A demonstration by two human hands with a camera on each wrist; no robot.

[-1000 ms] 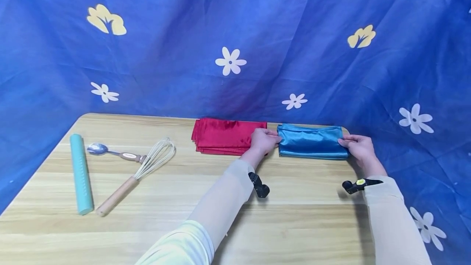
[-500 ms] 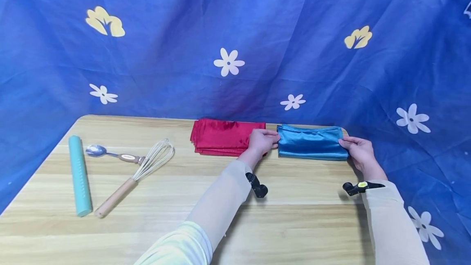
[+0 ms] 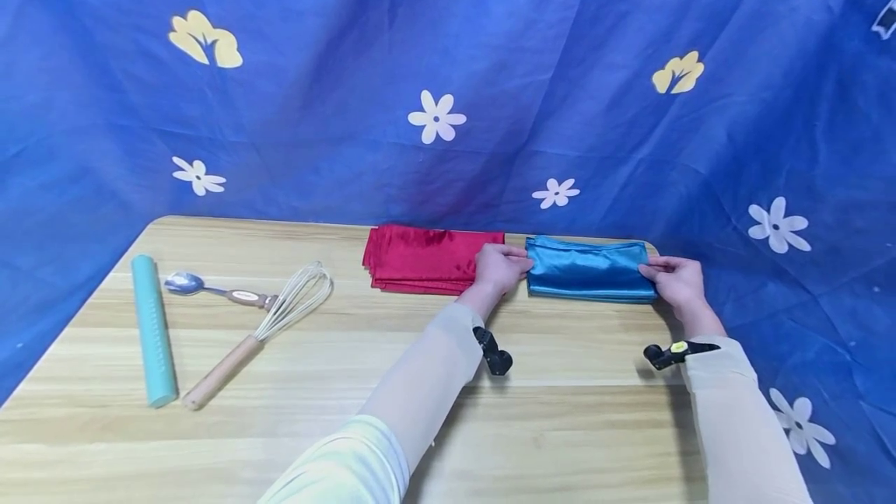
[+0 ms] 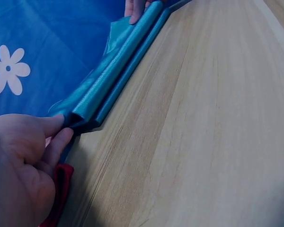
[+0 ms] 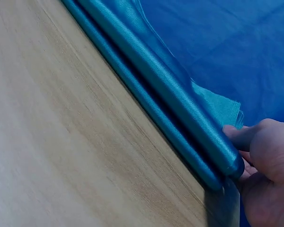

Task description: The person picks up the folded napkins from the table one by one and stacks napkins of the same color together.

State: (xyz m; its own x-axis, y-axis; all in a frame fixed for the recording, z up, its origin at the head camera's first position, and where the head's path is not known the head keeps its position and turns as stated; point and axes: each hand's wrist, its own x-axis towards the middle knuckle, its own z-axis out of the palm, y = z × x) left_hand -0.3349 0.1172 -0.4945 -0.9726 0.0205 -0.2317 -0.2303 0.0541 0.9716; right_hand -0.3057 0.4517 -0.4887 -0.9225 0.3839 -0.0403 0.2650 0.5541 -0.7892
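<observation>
A folded blue satin cloth (image 3: pixel 586 269) lies along the table's back edge toward the right. My left hand (image 3: pixel 498 269) pinches its left end between thumb and fingers, and in the left wrist view the fingertips (image 4: pixel 60 137) meet at the fold. At the opposite end, my right hand (image 3: pixel 677 285) grips the cloth, with the thumb (image 5: pixel 234 134) on top and fingers partly hidden beneath. The layered folds of the blue cloth (image 5: pixel 165 99) show in the right wrist view. A folded red satin cloth (image 3: pixel 427 257) lies just left, partly behind my left hand.
On the left of the wooden table (image 3: pixel 294 442) lie a turquoise rolling pin-like rod (image 3: pixel 154 333), a spoon (image 3: pixel 210 288) and a whisk (image 3: pixel 259 337) with a wooden handle. The whisk's wires meet the spoon's handle end. A blue flowered curtain (image 3: pixel 315 99) hangs behind.
The head view shifts slightly. Both hands keep hold of the blue cloth's ends, and the cloth's folded shape looks the same.
</observation>
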